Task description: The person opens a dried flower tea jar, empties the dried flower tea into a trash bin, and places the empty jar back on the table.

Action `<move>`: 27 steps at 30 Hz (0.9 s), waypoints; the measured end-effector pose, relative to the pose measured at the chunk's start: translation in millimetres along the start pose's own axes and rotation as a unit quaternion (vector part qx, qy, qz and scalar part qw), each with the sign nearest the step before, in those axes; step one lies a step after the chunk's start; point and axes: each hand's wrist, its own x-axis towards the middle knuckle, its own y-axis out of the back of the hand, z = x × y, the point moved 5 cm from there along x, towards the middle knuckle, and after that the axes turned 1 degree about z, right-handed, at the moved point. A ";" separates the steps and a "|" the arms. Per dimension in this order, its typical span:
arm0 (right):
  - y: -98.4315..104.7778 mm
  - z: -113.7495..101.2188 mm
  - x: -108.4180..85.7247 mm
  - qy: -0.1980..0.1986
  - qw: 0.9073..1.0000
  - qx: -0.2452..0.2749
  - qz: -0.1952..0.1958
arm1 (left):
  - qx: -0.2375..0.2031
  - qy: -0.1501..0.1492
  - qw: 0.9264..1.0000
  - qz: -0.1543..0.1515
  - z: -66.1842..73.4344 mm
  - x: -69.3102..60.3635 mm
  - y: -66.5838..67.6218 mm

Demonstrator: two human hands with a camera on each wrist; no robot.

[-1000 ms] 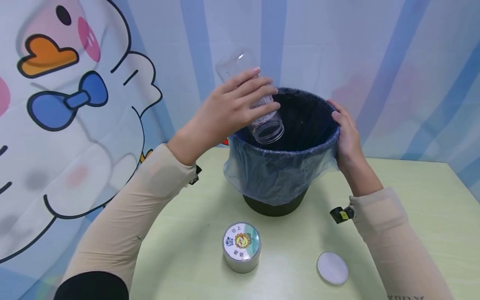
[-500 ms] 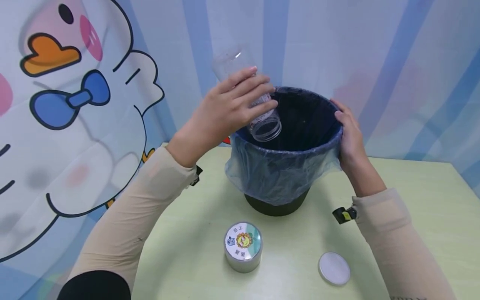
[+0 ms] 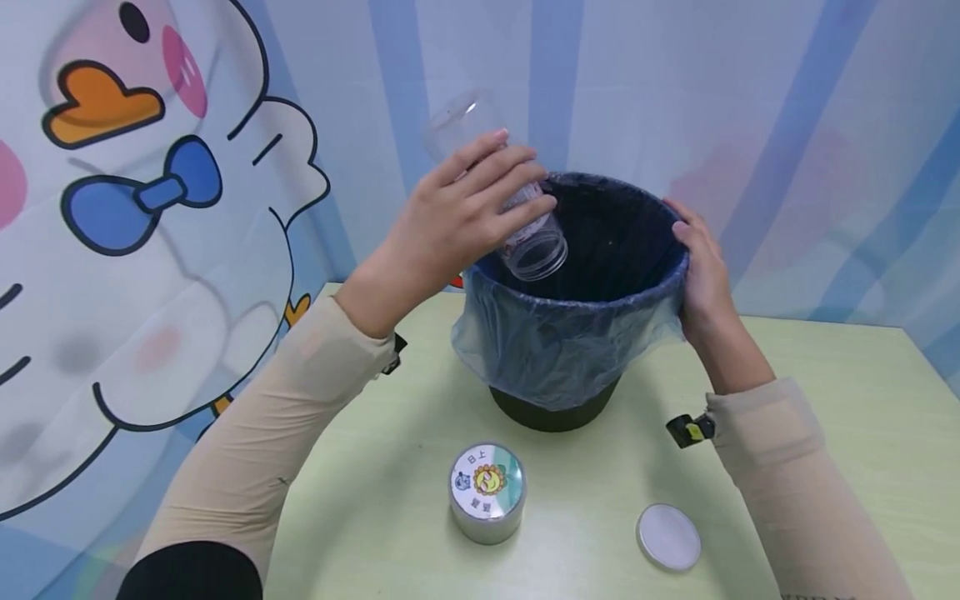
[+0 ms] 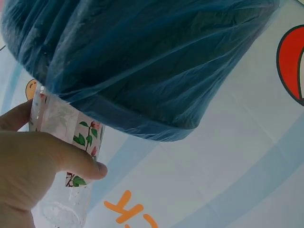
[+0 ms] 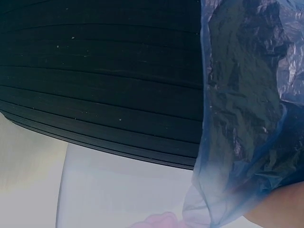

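My left hand (image 3: 472,200) grips a clear jar (image 3: 465,121), which tilts with its open mouth down inside the rim of a dark trash can (image 3: 555,417). A flowered label (image 4: 88,135) wraps the jar in the left wrist view, and the thumb lies across it. A blue plastic liner bag (image 3: 555,350) hangs folded over the can's rim. At the can's right side my right hand (image 3: 705,279) holds the rim through the bag, thumb on the near side; its far fingers are partly hidden. Any contents leaving the jar are too small to tell.
Near the front of the pale green table (image 3: 847,417) stands a short round container (image 3: 487,496) with a sunflower sticker on top. A round white lid (image 3: 668,537) lies flat to its right. Behind the can hangs a blue cartoon cloth backdrop (image 3: 637,83).
The head view has shifted slightly, so everything sits a little further right. Jar, can and both hands keep nearly the same placing relative to one another.
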 end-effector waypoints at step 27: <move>0.6 1.9 1.4 0.009 1.000 0.018 -0.003 | -0.121 0.237 0.963 0.031 -31.2 -37.1 -7.2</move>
